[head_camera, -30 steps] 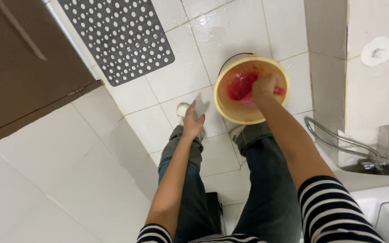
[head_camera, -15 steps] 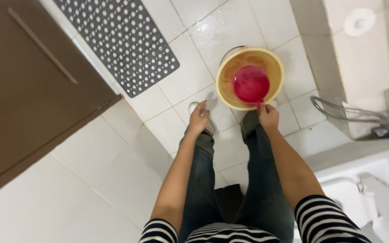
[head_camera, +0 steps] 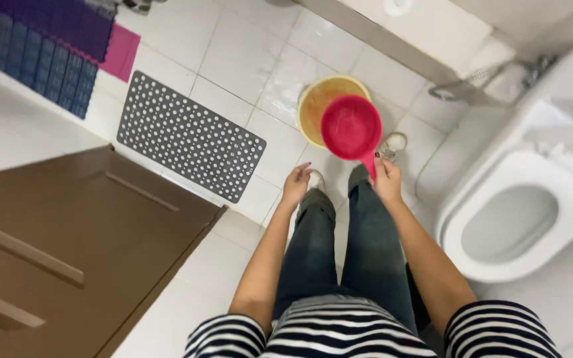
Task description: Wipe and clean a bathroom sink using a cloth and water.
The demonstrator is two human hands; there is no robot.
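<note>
— Since half a second ago the pink scoop (head_camera: 351, 127) has come up out of the yellow bucket (head_camera: 313, 106), and my view now takes in the toilet (head_camera: 518, 219) at right. What do my fingers show?

— I see the right hand (head_camera: 387, 179) with its fingers closed around the scoop's handle, just below the bowl. The left hand (head_camera: 296, 184) hangs loosely curled and holds nothing, near the left knee.

— Where does the scoop sit from that grip?

— Its bowl lies straight above the fingers in the frame, touching them only through the handle, and overlaps the bucket's right rim at upper centre. I cannot tell whether it holds water.

— How far along am I?

— I judge the dipping done and the scoop lifted clear; carrying and emptying it look undone.

— Around that?

— I see wet white tiles, a grey perforated mat (head_camera: 190, 136) at left of centre, and a brown door (head_camera: 74, 245) at lower left.
</note>
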